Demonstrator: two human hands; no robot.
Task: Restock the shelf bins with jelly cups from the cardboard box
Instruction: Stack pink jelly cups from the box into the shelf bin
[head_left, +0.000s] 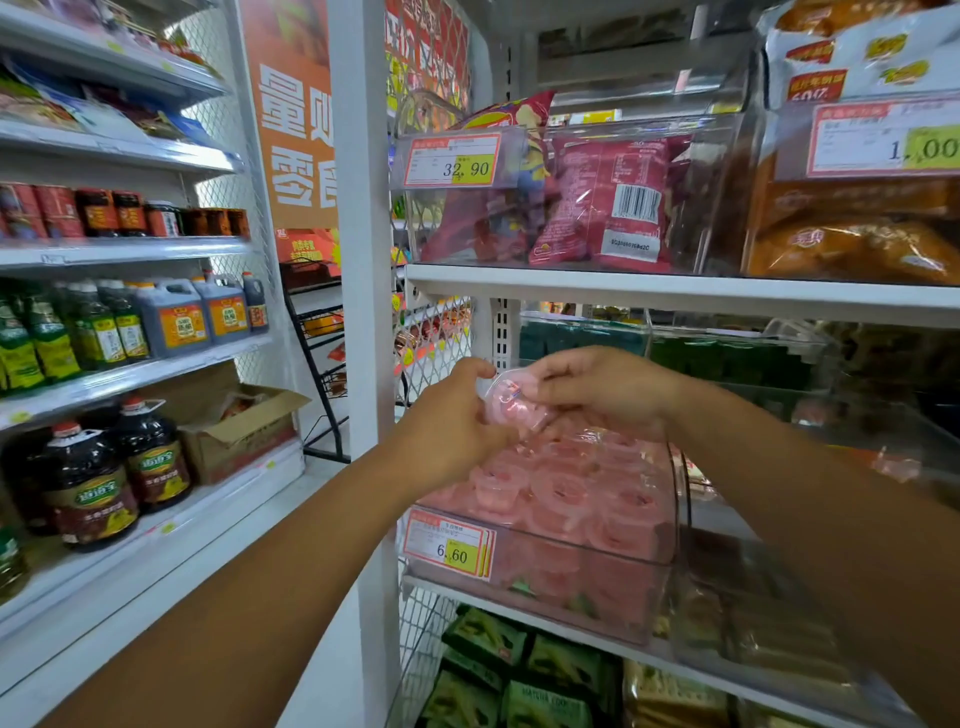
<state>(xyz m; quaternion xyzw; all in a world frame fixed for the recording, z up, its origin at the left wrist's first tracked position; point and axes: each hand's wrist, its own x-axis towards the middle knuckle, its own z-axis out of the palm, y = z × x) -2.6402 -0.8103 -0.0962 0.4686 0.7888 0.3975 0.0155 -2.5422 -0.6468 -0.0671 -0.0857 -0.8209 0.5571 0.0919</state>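
Both hands are up at the middle shelf of the white rack. 1 jelly cup (511, 402), pink with a clear film lid, sits between the 2 hands and is tilted. Left hand (457, 415) has its fingers curled and pinches the cup's left edge. Right hand (597, 387) has its fingers bent down and pinches the cup's right and top edge. Cup is touching both hands, partly hidden by the fingers.

The held cup is just above the back-left part of the clear bin (571, 582) and does not touch the pile. The bin is packed with pink jelly cups (561, 499), heaped near its rim. Price tag (449, 543) reading 6.60 is on the bin's front left.

On the shelf above, a clear bin holds red snack bags (597, 202), with a 32.90 tag (452, 158). Green packs (483, 639) are on the shelf below.

Cardboard box (244, 426), flaps open, is on the low shelf of the left rack, well apart from both hands; its contents are unclear. Oil bottles (88, 483) stand just left of it.
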